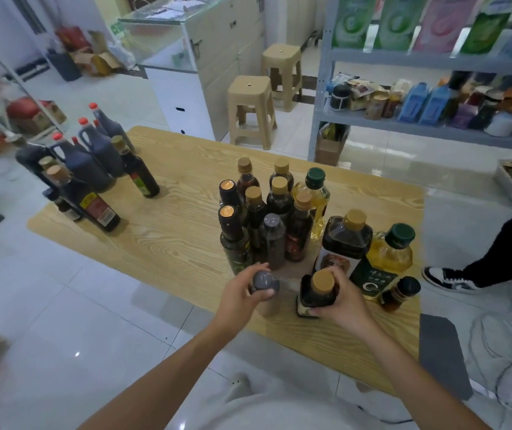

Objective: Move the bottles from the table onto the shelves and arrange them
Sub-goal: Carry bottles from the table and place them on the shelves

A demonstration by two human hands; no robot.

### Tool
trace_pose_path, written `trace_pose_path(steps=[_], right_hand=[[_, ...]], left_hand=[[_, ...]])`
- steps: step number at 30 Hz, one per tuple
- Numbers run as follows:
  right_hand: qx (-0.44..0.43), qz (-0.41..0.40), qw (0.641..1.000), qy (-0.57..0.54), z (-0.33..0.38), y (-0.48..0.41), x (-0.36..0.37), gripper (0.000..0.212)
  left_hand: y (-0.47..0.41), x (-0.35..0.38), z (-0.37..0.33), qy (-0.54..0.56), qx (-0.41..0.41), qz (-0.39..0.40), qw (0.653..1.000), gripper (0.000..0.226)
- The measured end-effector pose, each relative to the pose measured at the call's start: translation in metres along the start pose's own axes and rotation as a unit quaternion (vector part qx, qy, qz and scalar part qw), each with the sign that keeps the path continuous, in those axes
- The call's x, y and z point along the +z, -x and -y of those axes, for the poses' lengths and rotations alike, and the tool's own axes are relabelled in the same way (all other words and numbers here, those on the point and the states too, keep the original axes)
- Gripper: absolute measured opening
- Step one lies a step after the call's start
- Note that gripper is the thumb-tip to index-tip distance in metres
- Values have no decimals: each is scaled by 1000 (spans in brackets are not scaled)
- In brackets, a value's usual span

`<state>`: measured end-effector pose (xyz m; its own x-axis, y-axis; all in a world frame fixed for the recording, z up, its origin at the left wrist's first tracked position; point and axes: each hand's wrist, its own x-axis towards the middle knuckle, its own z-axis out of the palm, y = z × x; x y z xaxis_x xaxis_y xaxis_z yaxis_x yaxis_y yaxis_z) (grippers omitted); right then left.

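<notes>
Two bottles are held at the near edge of the wooden counter (pixel 167 231).

1. Left hand (pixel 240 294): the fingers are curled round the neck of the grey-capped bottle (pixel 264 280). The hand hides most of the neck, and the body below is blurred. Its label cannot be read, and it cannot be told whether the base touches the counter.
2. Right hand (pixel 340 301): the fingers and thumb are wrapped round the shoulder of the tan-capped bottle (pixel 321 282), a dark, squarish bottle. Only a strip of its label shows under the fingers, and the print there is illegible.

Just beyond the hands stands a tight cluster of dark bottles (pixel 267 212), whose front members hide the labels of those behind. To the right, a green-capped oil bottle (pixel 391 252) holds yellow liquid. Its green label carries white Chinese characters and a round mark, both too small to read with confidence. A small black-capped bottle (pixel 400 293) stands just beside it.

At the far left end of the counter, red-capped jugs (pixel 93 153) and dark bottles stand together. Their red and green labels are blurred.

The grey metal shelves (pixel 403 127) stand beyond the counter at the right, cut off by the frame edge. They hold pouches, jars and blue containers, none of which shows readable print.
</notes>
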<state>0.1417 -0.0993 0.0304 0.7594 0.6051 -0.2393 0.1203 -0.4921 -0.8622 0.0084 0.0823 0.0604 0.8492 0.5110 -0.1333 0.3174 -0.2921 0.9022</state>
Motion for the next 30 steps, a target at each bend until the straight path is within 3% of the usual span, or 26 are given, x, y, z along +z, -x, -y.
trace_pose_path(steps=[8,16,24,30], right_hand=[[-20,79,997,4,13,3,-10,70],[-171,242,955,-10,108,19,32,59],[-292,416,856,-91,229,88,137,53],[-366,542,747,-119,312,170,229,51]], left_hand=[[66,-17,-5,68,-30,-140,987,27],[161,-77,-45,58,20,-321,945,24],[293,-161,-81,49,54,-547,834,20],[403,-212,-108,1,68,-684,726,28]])
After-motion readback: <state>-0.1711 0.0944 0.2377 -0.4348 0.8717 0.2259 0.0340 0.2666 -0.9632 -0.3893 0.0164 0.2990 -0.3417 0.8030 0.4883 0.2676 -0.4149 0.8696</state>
